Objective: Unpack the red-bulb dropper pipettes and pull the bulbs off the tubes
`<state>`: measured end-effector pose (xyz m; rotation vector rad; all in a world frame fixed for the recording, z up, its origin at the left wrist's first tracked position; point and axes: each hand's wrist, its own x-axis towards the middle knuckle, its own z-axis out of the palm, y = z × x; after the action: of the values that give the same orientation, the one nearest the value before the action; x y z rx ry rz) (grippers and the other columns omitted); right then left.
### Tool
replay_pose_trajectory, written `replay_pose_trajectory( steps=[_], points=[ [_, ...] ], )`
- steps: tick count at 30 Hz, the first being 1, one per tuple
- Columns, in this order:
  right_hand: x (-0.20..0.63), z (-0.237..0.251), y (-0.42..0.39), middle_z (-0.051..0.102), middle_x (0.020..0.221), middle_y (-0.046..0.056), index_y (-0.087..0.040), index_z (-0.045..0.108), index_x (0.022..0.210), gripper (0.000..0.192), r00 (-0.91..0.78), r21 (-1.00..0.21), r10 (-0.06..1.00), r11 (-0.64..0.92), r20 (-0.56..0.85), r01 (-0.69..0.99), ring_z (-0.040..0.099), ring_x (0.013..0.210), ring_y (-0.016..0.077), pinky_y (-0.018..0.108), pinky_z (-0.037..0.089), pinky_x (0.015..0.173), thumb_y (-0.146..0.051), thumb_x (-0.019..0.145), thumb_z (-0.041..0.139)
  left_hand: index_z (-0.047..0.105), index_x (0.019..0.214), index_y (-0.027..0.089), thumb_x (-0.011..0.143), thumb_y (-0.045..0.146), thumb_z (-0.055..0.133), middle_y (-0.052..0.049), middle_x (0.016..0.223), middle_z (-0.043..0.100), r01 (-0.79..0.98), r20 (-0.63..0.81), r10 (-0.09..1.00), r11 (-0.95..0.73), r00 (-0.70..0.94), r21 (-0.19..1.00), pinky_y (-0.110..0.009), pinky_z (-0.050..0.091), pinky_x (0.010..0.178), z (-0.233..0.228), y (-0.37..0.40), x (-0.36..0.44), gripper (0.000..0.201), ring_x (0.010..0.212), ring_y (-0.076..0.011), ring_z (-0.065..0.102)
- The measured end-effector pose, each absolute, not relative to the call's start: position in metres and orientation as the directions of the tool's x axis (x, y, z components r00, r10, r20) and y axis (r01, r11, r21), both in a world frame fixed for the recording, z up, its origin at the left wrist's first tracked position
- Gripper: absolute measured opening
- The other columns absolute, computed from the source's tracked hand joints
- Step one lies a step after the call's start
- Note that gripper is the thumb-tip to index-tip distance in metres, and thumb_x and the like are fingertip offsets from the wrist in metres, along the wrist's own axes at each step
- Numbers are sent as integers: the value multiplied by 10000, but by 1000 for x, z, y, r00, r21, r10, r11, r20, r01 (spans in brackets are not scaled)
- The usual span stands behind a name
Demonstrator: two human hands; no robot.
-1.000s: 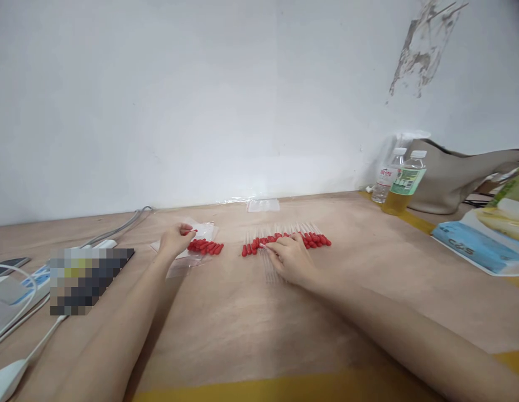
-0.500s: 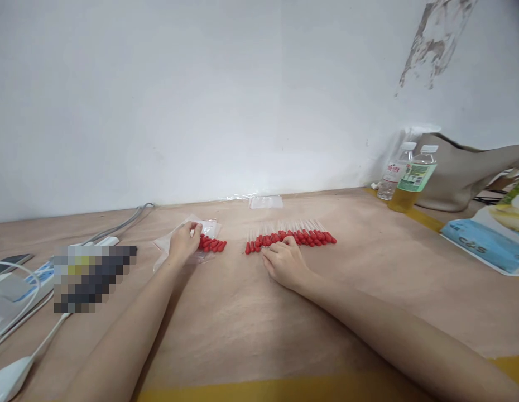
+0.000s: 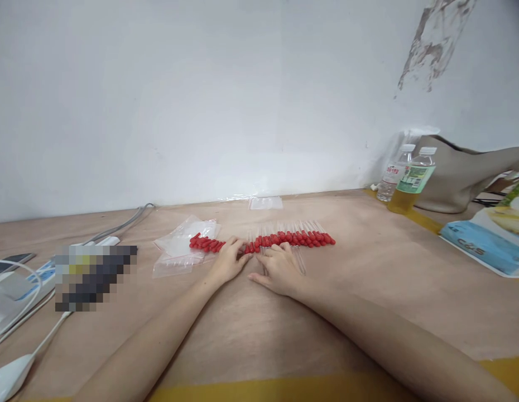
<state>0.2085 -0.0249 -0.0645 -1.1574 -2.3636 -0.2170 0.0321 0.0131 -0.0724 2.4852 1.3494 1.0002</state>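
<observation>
A row of droppers with red rubber bulbs (image 3: pixel 313 239) and thin clear tubes lies across the middle of the table. My left hand (image 3: pixel 229 261) is at the row's left end, thumb and fingers apart around the end bulbs. Beside it, my right hand (image 3: pixel 280 269) rests along the near side of the row, with its thumb stretched out to the left. Clear tubes (image 3: pixel 300 261) show beyond its wrist side. A smaller group of red-bulbed droppers (image 3: pixel 205 243) lies left of my left hand, on clear plastic bags (image 3: pixel 176 248).
Another small clear bag (image 3: pixel 265 203) lies near the wall. On the left are a power strip (image 3: pixel 39 285) and cables (image 3: pixel 125 223). Two bottles (image 3: pixel 412 181), a grey-brown bag (image 3: pixel 447 178) and a blue tissue pack (image 3: pixel 479 245) stand or lie on the right.
My left hand has left the smaller dropper group and moved right to the row's left end. My right hand has stayed near its place, its thumb now spread out.
</observation>
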Motion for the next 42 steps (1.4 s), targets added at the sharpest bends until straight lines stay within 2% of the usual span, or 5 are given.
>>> replay_pose_trajectory(
  steps=[7, 14, 24, 35, 42],
  points=[
    [210, -64, -26, 597, 776, 58, -172, 614, 845, 440, -502, -92, 709, 617, 495, 782, 466, 783, 180, 328, 227, 705, -578, 742, 479, 514, 988, 178, 774, 201, 494, -38, 828, 585, 711, 560, 786, -549, 262, 439, -308, 492, 692, -81, 16, 26, 216, 750, -153, 577],
    [240, -59, -22, 565, 815, 54, -195, 625, 897, 218, -342, -157, 668, 569, 661, 807, 482, 793, 174, 331, 278, 734, -350, 796, 509, 485, 894, 168, 796, 201, 444, -49, 851, 555, 765, 749, 661, -509, 52, 396, -317, 483, 725, -79, 1, 23, 112, 811, -164, 559],
    [265, -73, -38, 500, 1179, 114, -199, 522, 1132, 406, -444, 72, 423, 655, 790, 752, 386, 1121, 260, 446, 241, 924, -408, 784, 518, 462, 1029, 191, 817, 163, 447, -61, 931, 616, 583, 712, 484, -802, 509, 128, -301, 485, 775, -78, -43, 29, 214, 882, -158, 596],
    [258, -85, -36, 602, 689, 8, -209, 609, 876, 174, -519, 17, 470, 730, 714, 684, 478, 738, 138, 395, 219, 887, -237, 854, 439, 421, 1151, 181, 819, 190, 468, -97, 1058, 560, 500, 665, 467, -851, 583, 159, -340, 448, 847, -75, -40, 39, 336, 1004, -176, 524],
    [254, -83, -40, 551, 617, 7, -173, 612, 782, 202, -572, 13, 434, 789, 696, 614, 427, 689, 130, 356, 251, 830, -245, 846, 434, 559, 933, 183, 814, 273, 511, -34, 822, 618, 590, 608, 445, -806, 657, -47, -322, 393, 734, -68, -40, 50, 157, 794, -161, 522]
  ],
)
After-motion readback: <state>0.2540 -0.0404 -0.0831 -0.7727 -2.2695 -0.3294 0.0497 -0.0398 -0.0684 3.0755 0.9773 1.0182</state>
